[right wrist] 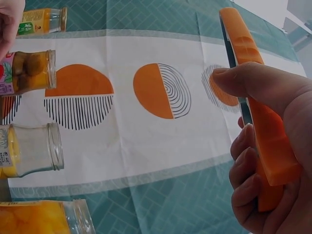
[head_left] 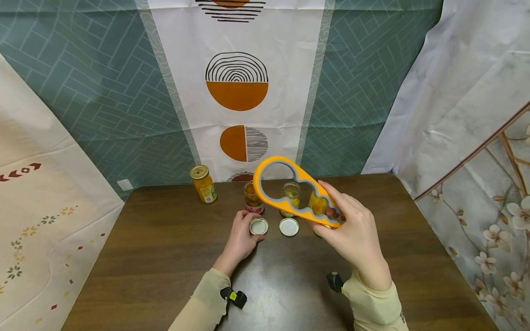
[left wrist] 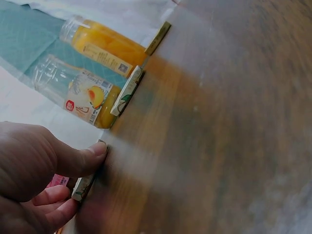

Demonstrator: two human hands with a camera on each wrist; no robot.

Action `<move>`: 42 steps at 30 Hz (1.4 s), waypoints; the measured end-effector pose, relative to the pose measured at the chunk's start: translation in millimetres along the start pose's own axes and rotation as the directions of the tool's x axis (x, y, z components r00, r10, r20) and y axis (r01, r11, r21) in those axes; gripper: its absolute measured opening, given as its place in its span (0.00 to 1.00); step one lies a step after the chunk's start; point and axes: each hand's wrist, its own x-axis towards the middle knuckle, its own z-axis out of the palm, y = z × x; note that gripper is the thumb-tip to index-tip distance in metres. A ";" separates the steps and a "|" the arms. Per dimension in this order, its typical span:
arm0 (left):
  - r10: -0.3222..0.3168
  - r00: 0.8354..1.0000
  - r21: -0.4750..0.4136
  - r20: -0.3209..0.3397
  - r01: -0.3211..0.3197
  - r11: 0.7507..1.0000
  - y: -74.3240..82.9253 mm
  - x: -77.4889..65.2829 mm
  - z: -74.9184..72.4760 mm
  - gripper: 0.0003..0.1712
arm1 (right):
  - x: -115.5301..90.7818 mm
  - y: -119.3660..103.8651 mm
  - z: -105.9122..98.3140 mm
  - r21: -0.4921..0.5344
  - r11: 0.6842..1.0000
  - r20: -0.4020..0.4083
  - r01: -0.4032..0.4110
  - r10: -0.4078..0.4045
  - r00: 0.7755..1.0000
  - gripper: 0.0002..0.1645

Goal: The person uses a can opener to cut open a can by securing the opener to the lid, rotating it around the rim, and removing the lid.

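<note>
My left hand [head_left: 242, 234] pinches the rim of a white-lined jar lid [head_left: 258, 226] that lies on the table. In the left wrist view, thumb and fingers sit on opposite edges of that lid [left wrist: 83, 187]. Just behind it stands an uncapped glass jar [head_left: 253, 204] of dark round fruit. My right hand [head_left: 354, 230] grips an orange jar opener [head_left: 307, 178] with grey-lined notches, raised above the table. Two more lids lie to the right: one [head_left: 289, 227] in plain sight, the other [left wrist: 158, 38] mostly covered by the opener in the head view.
Behind those lids stand two uncapped jars, one partly filled with peach [left wrist: 90, 97], one holding yellow fruit [left wrist: 105, 46]. A capped jar [head_left: 204, 185] stands at the back left of the brown table [head_left: 165, 257]. Patterned cloth [head_left: 124, 101] hangs along the back edge.
</note>
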 end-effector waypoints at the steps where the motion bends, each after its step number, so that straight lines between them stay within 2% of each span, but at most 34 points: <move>1: 0.000 1.000 -0.001 -0.004 0.000 1.000 -0.2 0.0 -0.2 0.34 | 0.1 -0.2 -0.2 0.000 1.000 0.001 -0.001 0.001 1.000 0.49; 17: -0.017 0.999 -0.001 -0.042 0.017 1.000 -1.0 0.9 -5.8 0.34 | -0.2 -0.8 -0.9 -0.004 1.000 0.024 -0.013 0.013 1.000 0.50; 29: -0.040 0.998 0.015 -0.041 0.041 0.999 -4.4 1.9 -8.0 0.33 | 0.4 -1.9 1.0 0.001 1.000 0.029 -0.006 0.006 1.000 0.49; 38: -0.050 0.998 -0.011 -0.028 0.050 0.999 -5.6 3.7 -15.8 0.36 | 1.1 -1.3 1.6 -0.003 1.000 0.011 0.015 -0.015 1.000 0.49; 42: -0.067 0.996 -0.011 -0.057 0.066 0.998 -7.3 3.8 -22.0 0.36 | -0.1 0.7 2.0 -0.005 1.000 0.015 0.006 -0.006 1.000 0.50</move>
